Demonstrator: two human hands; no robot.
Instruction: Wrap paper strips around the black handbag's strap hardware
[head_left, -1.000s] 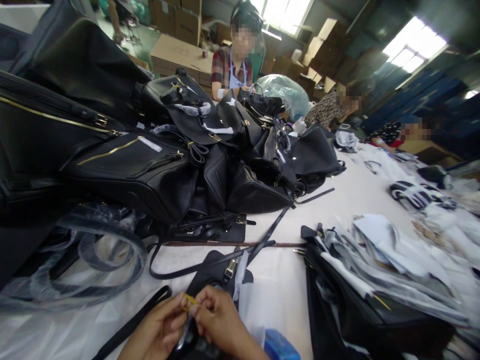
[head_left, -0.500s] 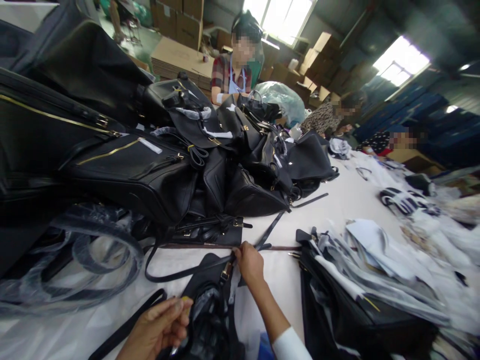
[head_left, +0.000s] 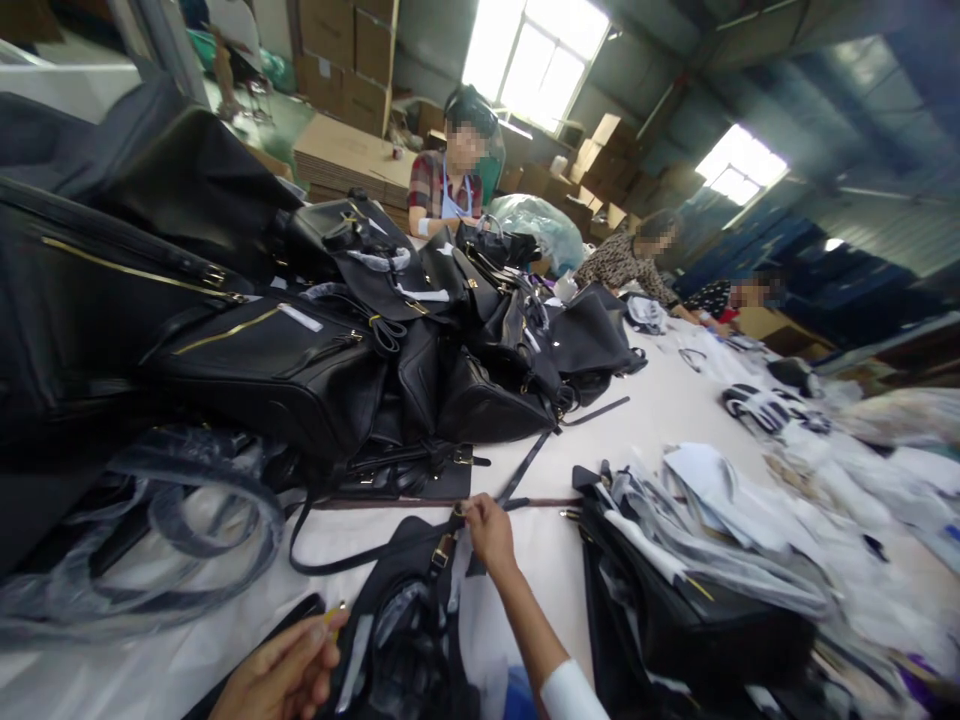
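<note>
A black handbag lies open on the white table right in front of me. My right hand reaches forward over it and pinches the bag's black strap near a gold buckle. My left hand sits low at the bag's near left side, its fingers closed on a small yellow piece.
A heap of black handbags fills the left and middle of the table. Another black bag with white paper sheets lies to the right. Plastic-wrapped straps are at left. Three people sit at the far end, with cardboard boxes behind them.
My right hand left my left hand and reached forward to grip the strap near the buckle. My view has tilted up a little. The left hand stays low with the yellow piece.
</note>
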